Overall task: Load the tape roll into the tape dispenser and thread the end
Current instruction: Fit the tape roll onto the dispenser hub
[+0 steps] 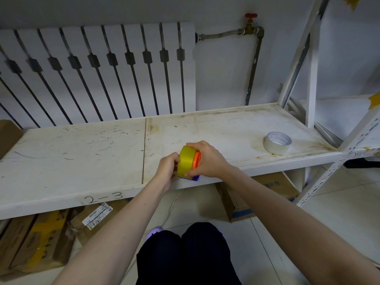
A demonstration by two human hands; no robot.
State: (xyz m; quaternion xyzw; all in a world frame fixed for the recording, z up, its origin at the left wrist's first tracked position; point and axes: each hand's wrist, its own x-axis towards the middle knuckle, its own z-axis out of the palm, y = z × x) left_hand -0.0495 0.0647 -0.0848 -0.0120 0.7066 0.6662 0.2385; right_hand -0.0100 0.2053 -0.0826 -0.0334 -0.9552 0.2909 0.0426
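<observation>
Shelf: scuffed white metal shelf board [82,153], marked "2-3" on its front edge; everything happens at its near edge, right of the seam between the two panels.
Tape roll: yellow roll of translucent tape [186,162], standing on edge at the front of the shelf between the two hands.
Dispenser: orange plastic hub [197,160] sits in the roll's core, and a blue plastic part [195,178] peeps out beneath it; the rest of the tape dispenser is hidden by the roll and the hands.
Left hand: left hand [167,168] comes in from the left, fingers curled against the roll's left side; its grip looks closed on the roll or the dispenser behind it, which of the two I cannot tell.
Right hand: right hand [207,159] is cupped over the roll from the right, fingers over the top and thumb low on the yellow face, so its grip is wrapped around the roll.
Tape end: hidden under the hands.
Spare roll: white roll of tape [277,142] lying flat on the right of the shelf, well apart from the hands.
Behind: white panel radiator [98,68] on the wall, and a pipe with a red-handled valve [250,16] to its right.
Below: brown cardboard boxes [35,243] on the tiled floor under the shelf.
Person: crouched before the shelf, dark trousers [185,256] at the bottom of the view.
</observation>
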